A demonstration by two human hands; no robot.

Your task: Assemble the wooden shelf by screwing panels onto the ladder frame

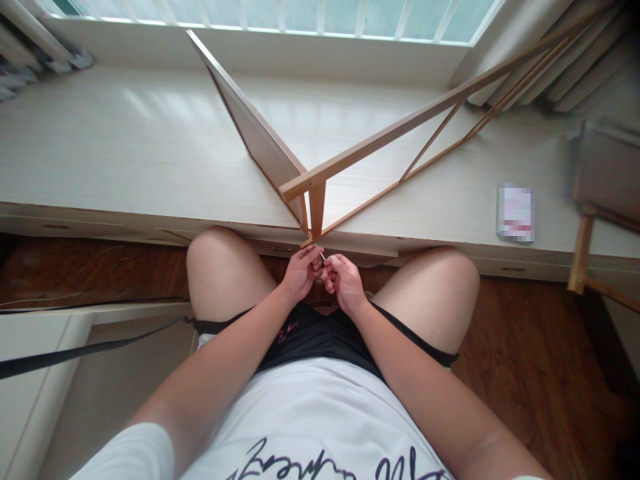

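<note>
A folding wooden frame stands on the pale ledge with its near end toward me. Its long rails run to the upper right, and a flat wood-edged panel slants away to the upper left. At the near corner, by the short wooden crosspiece, my left hand is closed in a pinch; what its fingers hold is hidden. Close beside it, my right hand pinches a small thin metal piece that points toward the corner. Its exact kind is too small to tell.
The pale ledge runs beneath a barred window, with curtains at both ends. A blurred-out small packet lies on the right. Further right is a dark seat-like item with wooden legs. White furniture stands at my left.
</note>
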